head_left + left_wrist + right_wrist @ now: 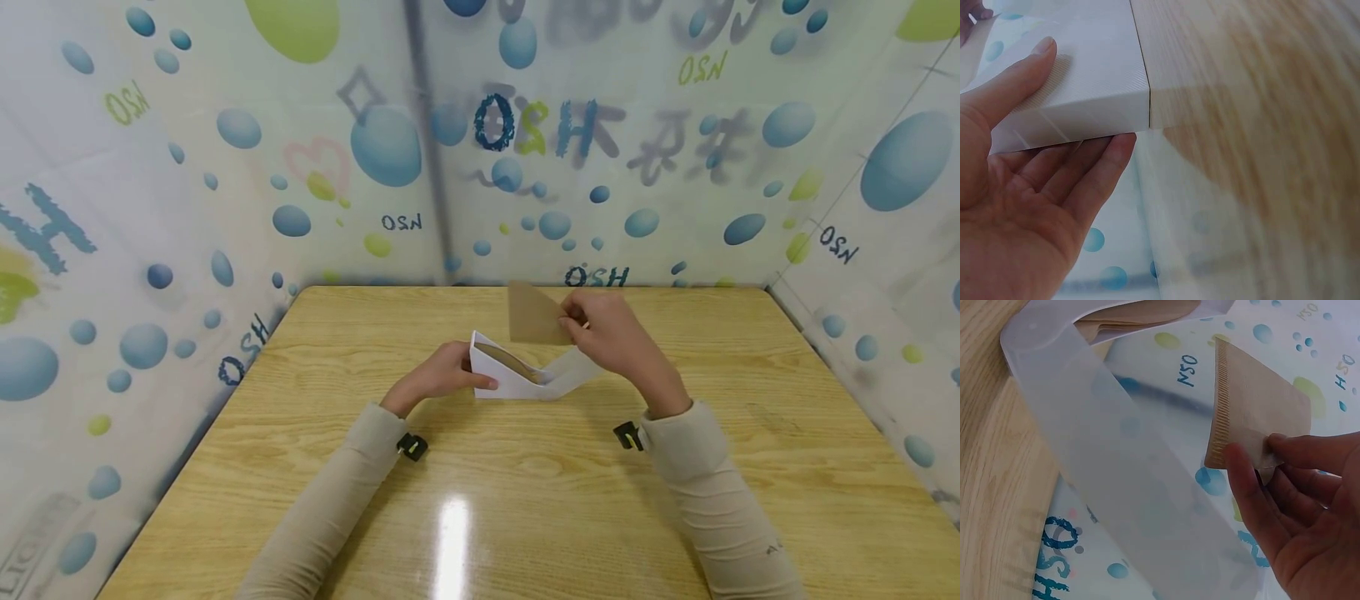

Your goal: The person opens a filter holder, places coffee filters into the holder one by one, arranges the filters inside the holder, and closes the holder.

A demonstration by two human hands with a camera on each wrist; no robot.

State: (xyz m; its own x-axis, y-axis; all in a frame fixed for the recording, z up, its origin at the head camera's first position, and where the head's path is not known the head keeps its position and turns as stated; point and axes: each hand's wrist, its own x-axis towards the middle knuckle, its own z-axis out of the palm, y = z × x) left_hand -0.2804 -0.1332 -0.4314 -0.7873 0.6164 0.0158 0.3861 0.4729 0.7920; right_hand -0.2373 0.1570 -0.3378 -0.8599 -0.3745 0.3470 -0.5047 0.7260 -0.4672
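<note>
In the head view my left hand point(442, 371) grips a white box point(498, 379) at its left end, thumb on the near side. The left wrist view shows its thumb on one face of the box point(1097, 115) and the fingers along another. A translucent lid point(1129, 475) hangs open from the box's right end. Inside lie several brown paper coffee filters point(1141, 315). My right hand point(611, 333) pinches one coffee filter point(534, 315) between thumb and fingers, above the open lid. A crimped edge runs along this filter point(1260, 400) in the right wrist view.
Both hands work over a wooden table point(540, 500). A wall sheet point(637, 167) printed with blue and green dots stands behind its far edge, and similar sheets flank both sides. Small black devices sit at the left cuff point(412, 447) and the right cuff point(628, 435).
</note>
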